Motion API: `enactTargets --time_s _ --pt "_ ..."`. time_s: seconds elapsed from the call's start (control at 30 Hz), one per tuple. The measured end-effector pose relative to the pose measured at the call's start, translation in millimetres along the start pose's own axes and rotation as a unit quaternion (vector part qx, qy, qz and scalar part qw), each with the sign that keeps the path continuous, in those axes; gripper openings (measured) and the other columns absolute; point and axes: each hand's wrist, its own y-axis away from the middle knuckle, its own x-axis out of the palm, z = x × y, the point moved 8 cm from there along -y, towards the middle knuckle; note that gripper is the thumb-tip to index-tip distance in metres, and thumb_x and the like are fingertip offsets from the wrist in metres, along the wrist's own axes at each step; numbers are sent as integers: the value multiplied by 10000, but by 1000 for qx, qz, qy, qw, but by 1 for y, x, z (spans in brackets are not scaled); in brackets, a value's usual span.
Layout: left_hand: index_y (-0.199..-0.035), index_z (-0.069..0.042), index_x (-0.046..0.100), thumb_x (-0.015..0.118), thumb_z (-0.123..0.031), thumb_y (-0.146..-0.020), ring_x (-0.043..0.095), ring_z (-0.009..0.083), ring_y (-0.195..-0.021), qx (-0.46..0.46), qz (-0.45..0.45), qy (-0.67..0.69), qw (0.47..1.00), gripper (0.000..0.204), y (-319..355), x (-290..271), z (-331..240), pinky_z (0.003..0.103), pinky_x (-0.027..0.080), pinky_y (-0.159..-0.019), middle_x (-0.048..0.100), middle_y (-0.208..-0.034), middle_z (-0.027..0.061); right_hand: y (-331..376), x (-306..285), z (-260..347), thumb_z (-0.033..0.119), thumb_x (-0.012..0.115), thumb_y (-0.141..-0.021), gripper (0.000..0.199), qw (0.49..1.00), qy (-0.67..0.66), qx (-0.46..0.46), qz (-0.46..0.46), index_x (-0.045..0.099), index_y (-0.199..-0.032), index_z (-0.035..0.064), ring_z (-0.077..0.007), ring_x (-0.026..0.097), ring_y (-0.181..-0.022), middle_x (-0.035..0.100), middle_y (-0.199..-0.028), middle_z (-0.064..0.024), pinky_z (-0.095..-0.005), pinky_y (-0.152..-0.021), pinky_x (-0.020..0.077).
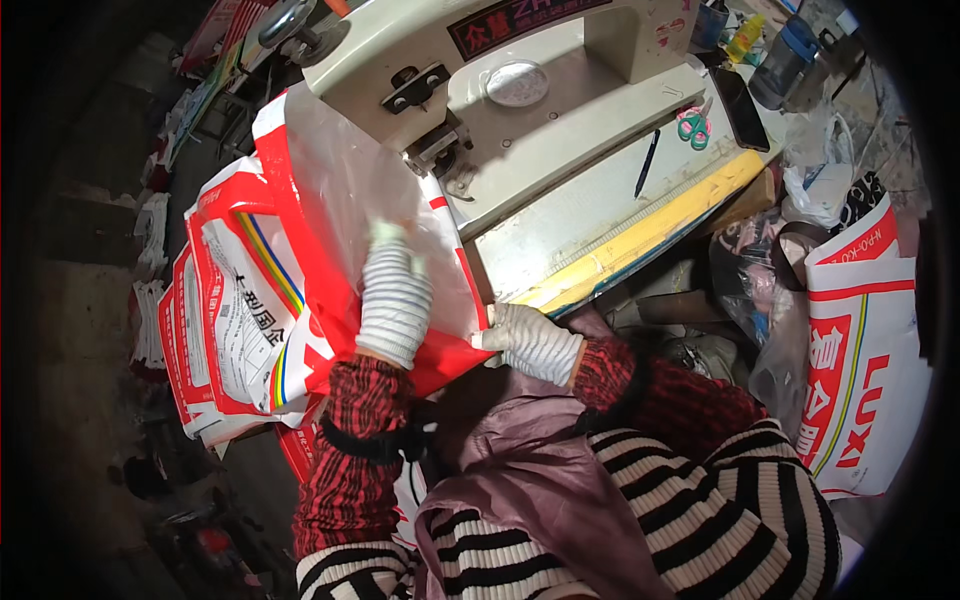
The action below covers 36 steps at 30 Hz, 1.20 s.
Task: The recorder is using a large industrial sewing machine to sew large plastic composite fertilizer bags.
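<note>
A red and white woven sack (300,230) lies over the near left end of a sewing machine (400,40), its whitish inner liner (350,190) showing. My left hand (392,300), in a striped knit glove, reaches over this liner; its fingers are blurred, so their grip does not show. At the sack's near right edge my right hand (530,342), gloved alike, pinches the red border. The machine's needle area (435,150) stands just beyond the sack's edge, and the sack partly hides what lies under it.
More printed sacks (185,330) are stacked at the left. On the machine table lie a pen (648,165), green-handled scissors (693,128) and a phone (738,108). A yellow strip (640,235) lines the table's near edge. Another sack (860,350) stands at the right.
</note>
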Motion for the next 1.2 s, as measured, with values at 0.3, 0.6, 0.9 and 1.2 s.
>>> enactTargets --time_s 0.3,0.6,0.9,1.2 --pt "-1117 25 517 670 -318 -727 622 319 -815 -256 397 -419 775 542 75 17 54 369 500 -718 606 -955 245 19 -15 29 266 704 -756 279 966 250 -42 -46 542 -759 40 -120 532 -529 552 -615 -39 -246 -510 449" --pt "-820 14 607 626 -79 -781 533 102 -612 -258 240 89 932 102 57 65 44 276 462 -570 614 -716 60 32 7 54 237 717 -786 262 985 139 -83 53 607 -950 65 -61 534 -604 589 -748 11 -195 -550 448" --pt "-1108 20 522 534 -439 -864 624 337 -695 74 451 -313 832 519 74 84 -22 387 473 -739 624 -693 144 -12 -57 23 192 596 -893 207 998 -13 -66 8 609 -994 12 -123 612 -730 654 -858 -50 -260 -692 508" --pt "-1002 -39 580 698 -116 -671 555 346 -896 321 207 -394 836 359 -13 -15 -160 420 442 -756 580 -936 145 -12 -49 19 354 577 -824 445 763 612 -184 -96 613 -942 -74 -367 607 -881 632 -899 -258 -406 -805 472"
